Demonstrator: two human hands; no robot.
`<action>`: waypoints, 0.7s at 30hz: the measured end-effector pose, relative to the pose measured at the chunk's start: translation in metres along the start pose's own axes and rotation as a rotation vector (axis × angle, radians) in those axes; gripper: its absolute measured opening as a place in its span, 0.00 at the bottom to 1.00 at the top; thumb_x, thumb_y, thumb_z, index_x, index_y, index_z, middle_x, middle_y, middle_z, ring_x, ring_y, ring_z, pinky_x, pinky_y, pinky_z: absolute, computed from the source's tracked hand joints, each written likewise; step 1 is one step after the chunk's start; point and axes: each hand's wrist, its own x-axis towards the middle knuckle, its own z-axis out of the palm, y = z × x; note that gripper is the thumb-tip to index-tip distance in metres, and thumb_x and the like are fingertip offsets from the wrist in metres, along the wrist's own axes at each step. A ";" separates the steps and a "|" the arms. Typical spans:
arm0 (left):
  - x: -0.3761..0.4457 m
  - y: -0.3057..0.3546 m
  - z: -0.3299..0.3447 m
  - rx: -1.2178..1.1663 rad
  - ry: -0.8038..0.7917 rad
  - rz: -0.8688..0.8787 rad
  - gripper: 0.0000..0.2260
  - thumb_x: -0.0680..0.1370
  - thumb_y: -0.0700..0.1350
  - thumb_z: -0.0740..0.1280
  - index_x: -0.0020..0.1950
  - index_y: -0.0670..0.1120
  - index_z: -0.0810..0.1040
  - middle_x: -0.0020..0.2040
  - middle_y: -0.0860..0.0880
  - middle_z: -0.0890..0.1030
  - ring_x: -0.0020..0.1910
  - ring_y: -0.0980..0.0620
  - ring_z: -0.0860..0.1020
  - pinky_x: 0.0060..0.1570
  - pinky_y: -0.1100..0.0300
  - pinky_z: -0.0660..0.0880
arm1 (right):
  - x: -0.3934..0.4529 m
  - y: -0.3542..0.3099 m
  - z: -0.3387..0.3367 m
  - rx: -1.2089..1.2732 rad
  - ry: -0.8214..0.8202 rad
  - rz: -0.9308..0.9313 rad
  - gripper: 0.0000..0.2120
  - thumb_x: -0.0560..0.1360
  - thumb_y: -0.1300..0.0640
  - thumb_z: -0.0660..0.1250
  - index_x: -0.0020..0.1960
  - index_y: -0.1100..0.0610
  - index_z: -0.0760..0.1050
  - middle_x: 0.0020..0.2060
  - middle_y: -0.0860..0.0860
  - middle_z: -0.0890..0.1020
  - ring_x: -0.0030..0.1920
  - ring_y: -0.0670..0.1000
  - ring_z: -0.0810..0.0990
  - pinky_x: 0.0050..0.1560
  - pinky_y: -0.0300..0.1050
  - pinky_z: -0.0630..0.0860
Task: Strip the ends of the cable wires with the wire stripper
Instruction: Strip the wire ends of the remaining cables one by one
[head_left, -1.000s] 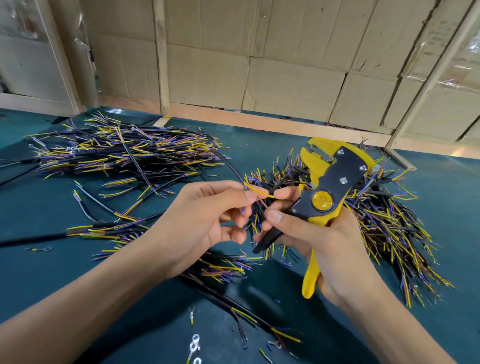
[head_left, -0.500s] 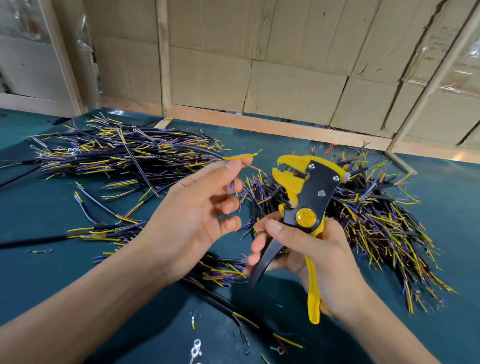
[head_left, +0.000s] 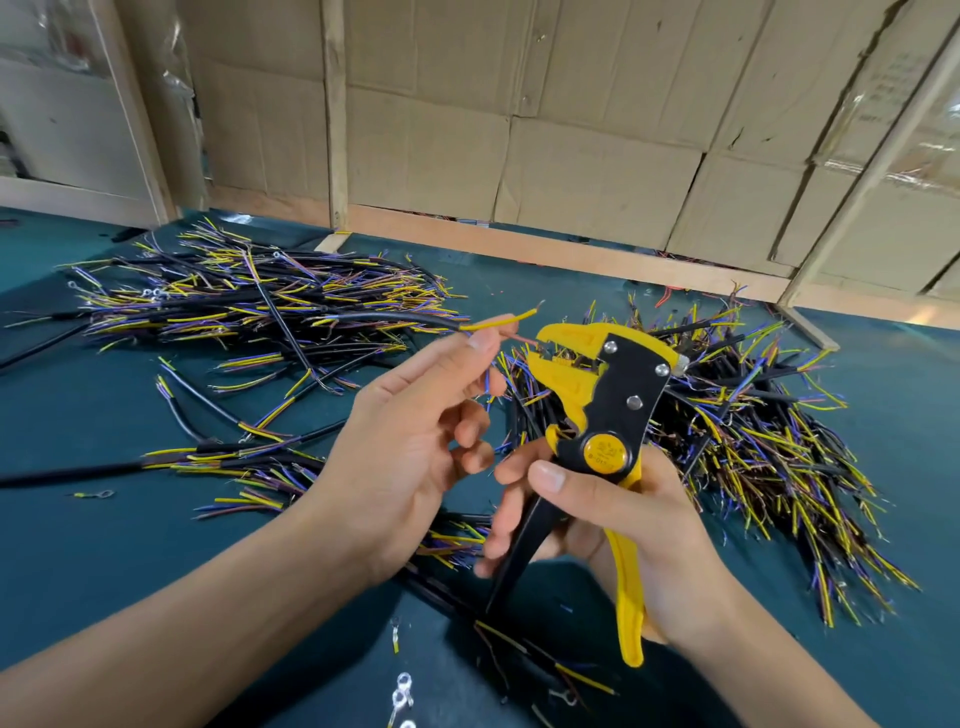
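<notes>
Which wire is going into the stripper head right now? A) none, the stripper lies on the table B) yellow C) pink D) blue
C: the pink wire pinched by the left hand reaches into the open head of the stripper, which the right hand grips; the yellow wire angles up past it.

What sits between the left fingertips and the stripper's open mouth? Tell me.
In the head view, a short pinkish wire bridges it, running from the left hand into the wire stripper.
</notes>
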 end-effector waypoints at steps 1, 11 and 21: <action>0.000 0.000 0.000 -0.010 -0.007 -0.002 0.12 0.75 0.51 0.69 0.56 0.49 0.85 0.37 0.53 0.74 0.30 0.55 0.63 0.30 0.61 0.61 | 0.000 0.000 0.000 0.001 -0.001 -0.003 0.19 0.70 0.51 0.79 0.51 0.65 0.82 0.39 0.65 0.82 0.39 0.66 0.84 0.47 0.70 0.80; -0.005 -0.007 0.005 -0.049 -0.015 -0.051 0.17 0.73 0.53 0.71 0.57 0.45 0.83 0.37 0.50 0.68 0.26 0.54 0.64 0.25 0.65 0.64 | 0.000 0.002 0.003 -0.009 -0.012 -0.004 0.11 0.72 0.54 0.76 0.44 0.62 0.82 0.35 0.63 0.82 0.36 0.65 0.84 0.46 0.71 0.80; -0.006 -0.007 0.002 -0.022 0.024 -0.019 0.17 0.73 0.51 0.70 0.56 0.42 0.83 0.38 0.53 0.73 0.28 0.55 0.62 0.30 0.62 0.61 | -0.001 0.001 0.008 0.056 0.019 0.019 0.07 0.71 0.59 0.72 0.41 0.64 0.79 0.33 0.64 0.79 0.34 0.65 0.82 0.48 0.78 0.77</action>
